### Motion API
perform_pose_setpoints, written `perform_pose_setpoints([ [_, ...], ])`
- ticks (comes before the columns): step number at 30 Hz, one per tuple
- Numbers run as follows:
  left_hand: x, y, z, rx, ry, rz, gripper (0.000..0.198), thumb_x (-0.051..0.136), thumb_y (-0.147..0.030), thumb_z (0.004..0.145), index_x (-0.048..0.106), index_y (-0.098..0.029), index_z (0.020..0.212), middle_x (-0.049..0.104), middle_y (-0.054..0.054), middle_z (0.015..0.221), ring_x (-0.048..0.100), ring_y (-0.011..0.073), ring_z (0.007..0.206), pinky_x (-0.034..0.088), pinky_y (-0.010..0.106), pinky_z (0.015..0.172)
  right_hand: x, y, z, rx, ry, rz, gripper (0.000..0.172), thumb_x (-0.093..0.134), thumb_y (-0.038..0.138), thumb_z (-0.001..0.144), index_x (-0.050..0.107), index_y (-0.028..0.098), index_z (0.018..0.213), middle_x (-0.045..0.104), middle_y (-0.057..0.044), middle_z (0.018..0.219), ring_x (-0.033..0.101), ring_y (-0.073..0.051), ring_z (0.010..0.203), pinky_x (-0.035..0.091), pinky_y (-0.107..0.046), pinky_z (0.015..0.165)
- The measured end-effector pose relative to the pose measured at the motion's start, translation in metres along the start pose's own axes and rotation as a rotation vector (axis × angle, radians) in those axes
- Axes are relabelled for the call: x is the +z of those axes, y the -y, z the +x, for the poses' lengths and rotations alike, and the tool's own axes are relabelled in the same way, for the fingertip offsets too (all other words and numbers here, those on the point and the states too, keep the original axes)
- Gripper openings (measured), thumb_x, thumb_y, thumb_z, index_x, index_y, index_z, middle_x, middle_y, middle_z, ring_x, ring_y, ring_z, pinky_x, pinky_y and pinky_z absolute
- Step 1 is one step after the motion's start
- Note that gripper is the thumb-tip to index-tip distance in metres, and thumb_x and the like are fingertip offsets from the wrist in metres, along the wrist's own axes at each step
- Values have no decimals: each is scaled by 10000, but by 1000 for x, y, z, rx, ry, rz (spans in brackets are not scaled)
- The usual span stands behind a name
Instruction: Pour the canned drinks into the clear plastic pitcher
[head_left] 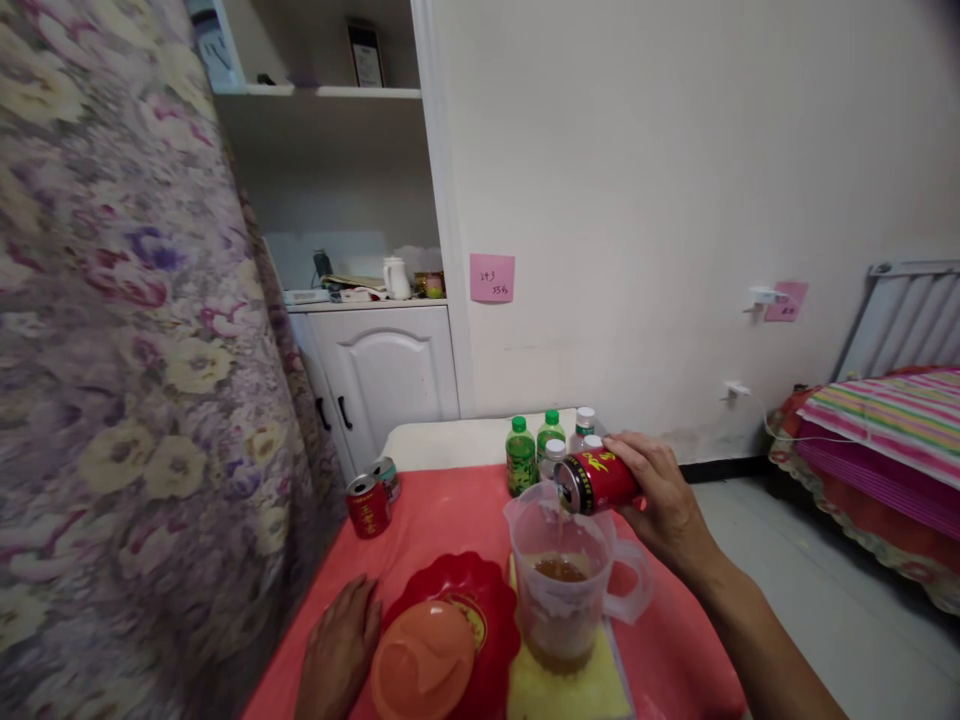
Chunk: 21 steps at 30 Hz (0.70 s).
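My right hand (664,497) is wrapped round a red drink can (604,478), tilted with its open top to the left. Brown liquid runs from the can into a clear plastic measuring jug (562,610), whose handle points right. Some brown liquid is visible inside the jug. My left hand (341,645) lies flat on the red tablecloth with nothing in it. Beside it is a red scalloped plate (499,600), with an orange plastic lid or bowl (424,660) resting on it.
Another red can (368,505) and a second can (388,478) stand at the table's left edge. Several bottles, one a green bottle (520,460), stand behind the jug. Under the jug lies a yellow mat (574,690). A floral curtain (135,400) hangs at left; a bed (885,460) is at right.
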<state>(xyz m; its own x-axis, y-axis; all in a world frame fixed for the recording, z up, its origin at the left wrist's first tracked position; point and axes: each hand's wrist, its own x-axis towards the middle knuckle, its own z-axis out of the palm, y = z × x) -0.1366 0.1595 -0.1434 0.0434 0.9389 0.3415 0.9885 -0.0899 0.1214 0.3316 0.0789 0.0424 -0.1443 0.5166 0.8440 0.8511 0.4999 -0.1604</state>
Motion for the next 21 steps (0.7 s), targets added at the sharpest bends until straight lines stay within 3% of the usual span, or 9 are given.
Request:
perform_pose_setpoints([
  [21, 4, 2, -1, 30, -50, 0, 538, 305, -394, 952, 638, -125, 1279, 651, 140, 1385, 594, 276, 1288, 449, 445, 1099, -5, 2, 1, -46, -2, -21, 720, 596, 9, 797, 407, 266, 1442, 539, -121, 1357, 465, -296, 1290, 427, -535, 1102],
])
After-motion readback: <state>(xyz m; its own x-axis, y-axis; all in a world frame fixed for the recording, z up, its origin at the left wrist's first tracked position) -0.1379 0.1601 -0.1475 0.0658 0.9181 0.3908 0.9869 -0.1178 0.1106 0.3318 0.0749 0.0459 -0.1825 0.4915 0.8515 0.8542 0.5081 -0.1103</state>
